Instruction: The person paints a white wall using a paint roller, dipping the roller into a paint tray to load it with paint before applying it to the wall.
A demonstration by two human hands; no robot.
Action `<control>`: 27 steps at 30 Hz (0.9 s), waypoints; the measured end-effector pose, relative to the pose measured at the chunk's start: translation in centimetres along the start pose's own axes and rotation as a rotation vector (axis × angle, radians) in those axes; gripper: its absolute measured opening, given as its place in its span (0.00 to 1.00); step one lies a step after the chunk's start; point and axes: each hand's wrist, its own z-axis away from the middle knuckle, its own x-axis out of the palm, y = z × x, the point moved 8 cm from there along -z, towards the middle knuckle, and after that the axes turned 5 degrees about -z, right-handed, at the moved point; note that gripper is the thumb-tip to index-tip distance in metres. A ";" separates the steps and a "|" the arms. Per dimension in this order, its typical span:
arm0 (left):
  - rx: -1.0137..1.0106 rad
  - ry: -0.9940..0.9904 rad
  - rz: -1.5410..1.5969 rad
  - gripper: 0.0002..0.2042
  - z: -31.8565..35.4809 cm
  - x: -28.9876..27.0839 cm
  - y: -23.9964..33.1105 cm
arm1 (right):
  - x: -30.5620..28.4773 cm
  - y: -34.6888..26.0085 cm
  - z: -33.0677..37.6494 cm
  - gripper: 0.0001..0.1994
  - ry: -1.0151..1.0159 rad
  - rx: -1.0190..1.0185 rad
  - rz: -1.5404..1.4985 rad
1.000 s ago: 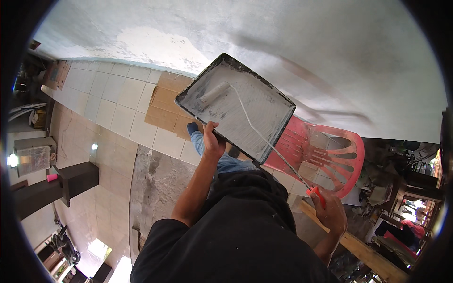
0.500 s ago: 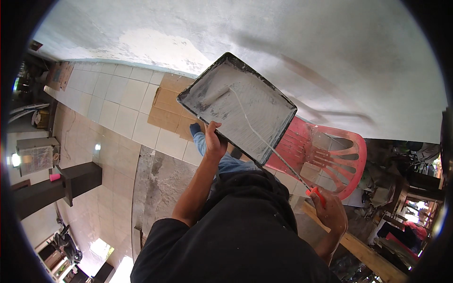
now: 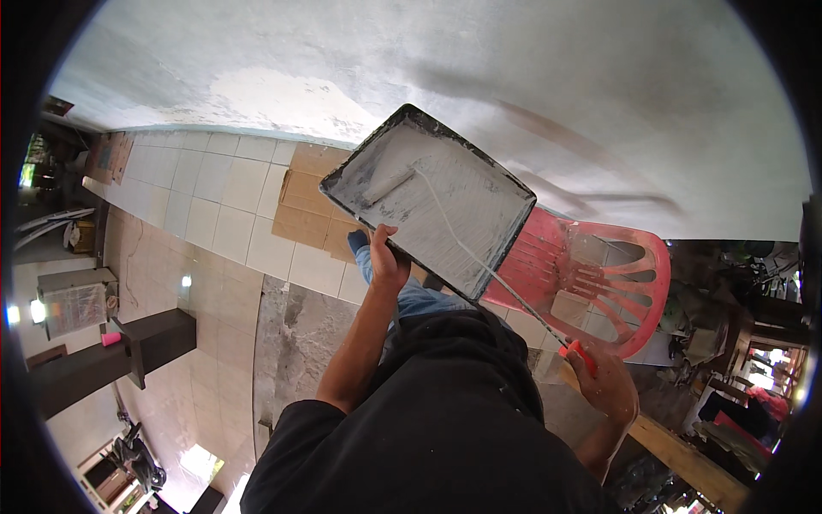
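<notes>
My left hand (image 3: 390, 261) grips the near-left edge of a black paint tray (image 3: 467, 146), its thumb over the rim and the other fingers hidden beneath. Whitish-grey paint coats the inside of the tray. A paint roller (image 3: 392, 186), covered in the same paint, lies in the tray's left part. Its long bent rod crosses the tray toward the lower right. Wrapped around the roller's orange-red handle is my right hand (image 3: 606, 385), held beyond the tray's near-right edge.
A paint-spattered red plastic chair (image 3: 548, 244) stands right of the tray. Ahead rises a grey-white wall (image 3: 599, 103) with a patchy pale area. Flattened cardboard (image 3: 308, 201) lies on the tiled floor by my foot. A wooden plank (image 3: 685, 463) and clutter are at the right.
The roller's head has shifted slightly within the tray, and my right hand has moved a little down and right with the handle. My left hand keeps its hold on the tray.
</notes>
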 end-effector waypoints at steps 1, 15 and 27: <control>0.005 0.008 0.001 0.15 0.0 -0.1 0.0 | -0.2 0.1 0.1 0.16 0.014 -0.003 -0.021; 0.030 -0.049 -0.033 0.14 -0.3 -0.6 0.4 | 0.3 0.6 0.4 0.17 0.003 -0.012 -0.046; 0.029 -0.043 -0.051 0.15 -0.3 -0.9 0.8 | 1.1 0.8 0.6 0.16 0.003 -0.008 -0.070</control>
